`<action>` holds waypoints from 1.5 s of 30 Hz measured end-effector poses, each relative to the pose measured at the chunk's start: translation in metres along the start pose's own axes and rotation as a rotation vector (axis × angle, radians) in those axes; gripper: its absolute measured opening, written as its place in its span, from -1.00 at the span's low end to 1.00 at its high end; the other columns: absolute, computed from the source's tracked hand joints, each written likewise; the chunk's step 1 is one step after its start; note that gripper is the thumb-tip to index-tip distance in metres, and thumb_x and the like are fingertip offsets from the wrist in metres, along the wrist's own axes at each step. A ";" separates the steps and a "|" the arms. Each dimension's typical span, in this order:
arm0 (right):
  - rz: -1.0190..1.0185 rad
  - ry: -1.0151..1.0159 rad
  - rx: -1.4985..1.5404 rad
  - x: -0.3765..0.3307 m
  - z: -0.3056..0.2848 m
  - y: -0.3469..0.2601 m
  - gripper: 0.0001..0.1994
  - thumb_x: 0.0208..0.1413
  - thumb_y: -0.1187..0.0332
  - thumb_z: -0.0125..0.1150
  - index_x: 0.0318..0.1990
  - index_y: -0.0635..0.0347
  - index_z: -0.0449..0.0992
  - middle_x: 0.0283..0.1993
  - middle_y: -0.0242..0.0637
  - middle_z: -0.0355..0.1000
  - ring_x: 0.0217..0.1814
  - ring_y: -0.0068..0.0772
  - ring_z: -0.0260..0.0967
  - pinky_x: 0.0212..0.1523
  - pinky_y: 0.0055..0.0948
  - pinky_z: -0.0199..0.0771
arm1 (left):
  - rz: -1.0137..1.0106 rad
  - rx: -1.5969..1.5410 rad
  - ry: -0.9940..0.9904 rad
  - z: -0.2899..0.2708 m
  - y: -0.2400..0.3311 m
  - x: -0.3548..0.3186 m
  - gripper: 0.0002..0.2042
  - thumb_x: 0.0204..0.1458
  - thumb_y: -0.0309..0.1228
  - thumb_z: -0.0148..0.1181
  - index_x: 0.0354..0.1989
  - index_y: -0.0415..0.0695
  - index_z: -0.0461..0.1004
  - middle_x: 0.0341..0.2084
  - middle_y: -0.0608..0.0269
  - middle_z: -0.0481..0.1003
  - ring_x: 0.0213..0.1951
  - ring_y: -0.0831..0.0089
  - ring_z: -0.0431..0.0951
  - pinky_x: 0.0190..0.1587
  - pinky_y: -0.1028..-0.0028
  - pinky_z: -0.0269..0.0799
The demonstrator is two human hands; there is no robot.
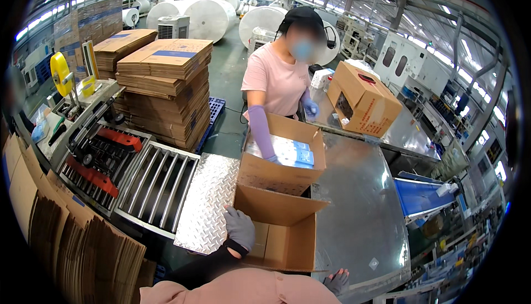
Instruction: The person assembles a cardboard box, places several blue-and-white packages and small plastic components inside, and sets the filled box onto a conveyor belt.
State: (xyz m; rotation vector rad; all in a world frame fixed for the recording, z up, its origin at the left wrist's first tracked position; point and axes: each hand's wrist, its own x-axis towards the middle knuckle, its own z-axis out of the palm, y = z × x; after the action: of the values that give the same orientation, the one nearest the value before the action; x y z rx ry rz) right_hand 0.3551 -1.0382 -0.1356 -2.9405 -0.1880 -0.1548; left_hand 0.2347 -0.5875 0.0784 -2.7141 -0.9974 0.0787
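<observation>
Empty carton under the left hand, packed one just beyond

Far left, we note a bundle of flat cartons (83,254) on edge, then a machine with red bars (102,157), a taller stack of folded boxes (166,97) and steel rollers (160,185). Next, a textured metal plate (207,204).

At its right edge, the left hand (240,230), grey-gloved, rests on the left wall of an open carton (276,207). We cannot tell whether its fingers clamp the cardboard or only lie on it. The carton sits between plate and steel table, mouth up, nothing seen inside. We judge it light, stiff along the walls, floppy at the flaps, a little slick under gloves; best held by two opposite walls, below the folds.

Just beyond it, a co-worker (276,72) reaches into a second carton (271,174) of blue-and-white packs (301,156), probably soft and slippery.

Right of the open carton, the right hand (336,282) lies at the near edge of the steel table (359,210), fingers apart, nothing seen between them. Farther right: a cut-open box (368,99), then a blue belt (423,196).
</observation>
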 end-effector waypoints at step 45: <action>0.035 -0.050 -0.006 -0.006 -0.029 -0.028 -0.35 0.14 0.21 0.00 0.37 0.27 0.10 0.48 -0.01 -0.07 0.56 -0.03 -0.25 0.50 -0.07 -0.26 | 0.018 -0.100 0.035 -0.009 -0.006 -0.003 -0.69 0.11 -0.34 -0.04 -0.12 -0.21 0.56 -0.13 -0.09 0.51 0.20 -0.28 0.22 -0.09 0.09 0.23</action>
State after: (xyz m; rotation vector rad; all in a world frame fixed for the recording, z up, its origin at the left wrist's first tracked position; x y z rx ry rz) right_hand 0.3424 -1.0173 -0.1032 -2.9532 -0.1433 -0.0767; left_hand 0.2292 -0.5870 0.0883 -2.8045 -0.9919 -0.0157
